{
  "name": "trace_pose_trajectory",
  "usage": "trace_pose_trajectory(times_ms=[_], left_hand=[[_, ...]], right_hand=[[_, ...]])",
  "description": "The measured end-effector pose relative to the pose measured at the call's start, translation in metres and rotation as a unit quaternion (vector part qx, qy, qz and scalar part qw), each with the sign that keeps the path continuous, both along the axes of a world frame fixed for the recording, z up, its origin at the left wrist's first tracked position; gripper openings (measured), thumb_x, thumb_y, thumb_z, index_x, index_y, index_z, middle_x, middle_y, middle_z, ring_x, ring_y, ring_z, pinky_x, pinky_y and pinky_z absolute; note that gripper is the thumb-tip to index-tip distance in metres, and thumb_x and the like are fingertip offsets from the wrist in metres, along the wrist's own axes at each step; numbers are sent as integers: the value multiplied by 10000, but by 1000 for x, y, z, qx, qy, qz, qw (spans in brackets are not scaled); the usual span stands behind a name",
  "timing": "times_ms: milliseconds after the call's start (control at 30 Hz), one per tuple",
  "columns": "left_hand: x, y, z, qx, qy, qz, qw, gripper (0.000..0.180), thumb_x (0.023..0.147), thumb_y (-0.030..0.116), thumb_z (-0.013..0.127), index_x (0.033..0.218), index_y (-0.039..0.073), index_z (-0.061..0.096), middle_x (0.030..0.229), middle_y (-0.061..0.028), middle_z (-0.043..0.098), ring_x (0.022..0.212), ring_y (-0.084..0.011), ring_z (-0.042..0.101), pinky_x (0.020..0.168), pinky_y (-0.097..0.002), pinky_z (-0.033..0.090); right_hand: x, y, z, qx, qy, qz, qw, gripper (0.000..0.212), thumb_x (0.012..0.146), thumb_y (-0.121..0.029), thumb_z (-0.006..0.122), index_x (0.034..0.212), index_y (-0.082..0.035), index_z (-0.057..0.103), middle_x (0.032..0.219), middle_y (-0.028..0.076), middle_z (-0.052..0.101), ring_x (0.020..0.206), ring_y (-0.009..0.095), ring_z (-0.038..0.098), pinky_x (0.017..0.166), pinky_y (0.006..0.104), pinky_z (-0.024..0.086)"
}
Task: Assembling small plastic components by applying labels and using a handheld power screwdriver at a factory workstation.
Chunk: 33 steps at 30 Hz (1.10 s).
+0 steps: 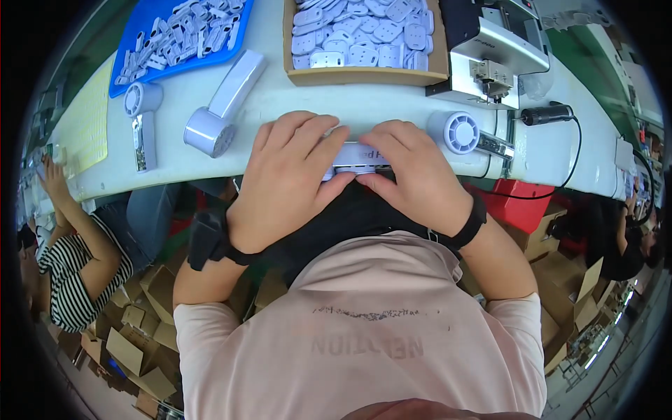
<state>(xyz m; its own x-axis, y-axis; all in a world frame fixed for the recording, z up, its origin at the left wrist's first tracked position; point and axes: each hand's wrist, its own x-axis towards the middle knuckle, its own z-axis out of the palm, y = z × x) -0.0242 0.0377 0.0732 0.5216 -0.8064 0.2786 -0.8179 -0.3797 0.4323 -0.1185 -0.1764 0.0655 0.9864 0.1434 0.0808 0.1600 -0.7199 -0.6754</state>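
Observation:
My left hand [287, 178] and my right hand [420, 175] grip a white plastic piece [357, 154] from either side at the table's near edge. Dark print shows on its face, and both thumbs press its lower side; the ends are hidden by my fingers. Right of my right hand lies a white round-headed device [460, 133] with a grille and a see-through handle. To the left of my left hand is a larger white device [210, 129] with a round head and long handle. Farther left, a similar device [142, 115] has a see-through handle.
A cardboard box [364, 75] of white oval parts and a blue tray [241, 35] of small white parts stand at the back. A bench machine [490, 56] is at the back right, near a black-handled corded tool [546, 114]. Another person [87, 269] sits at left.

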Motion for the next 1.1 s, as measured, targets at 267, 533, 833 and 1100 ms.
trace_pose_trajectory(times_ms=[267, 533, 833, 1100], left_hand=[[16, -1, -12, 44, 28, -101, 994, 427, 797, 264, 832, 1142, 44, 709, 1085, -60, 665, 1063, -273, 607, 947, -411, 468], [16, -5, -7, 89, -23, -124, 988, 460, 761, 282, 852, 1122, 34, 710, 1041, -47, 656, 1024, -252, 600, 931, -400, 468], [16, -8, -12, 93, -51, -124, 987, 476, 745, 277, 862, 1123, 31, 710, 1030, -44, 659, 1020, -246, 597, 918, -394, 473], [27, -6, -15, 48, 44, -109, 992, 410, 798, 299, 818, 1108, 50, 719, 1036, -68, 675, 1013, -273, 614, 889, -415, 487]], right_hand=[[10, -8, -4, -10, 36, 42, 998, 476, 775, -145, 849, 1203, -9, 693, 1115, 149, 696, 1059, 370, 638, 917, 460, 527], [2, -7, -14, -8, -20, 43, 999, 486, 782, -172, 840, 1218, -12, 696, 1125, 141, 696, 1039, 363, 637, 903, 458, 527], [-2, -2, -17, -86, -56, 37, 994, 506, 785, -156, 835, 1248, -15, 687, 1152, 131, 692, 1044, 343, 640, 915, 444, 536], [7, -12, -12, 20, -16, 42, 999, 471, 802, -135, 829, 1234, 3, 700, 1154, 143, 711, 1048, 356, 645, 901, 443, 539]])
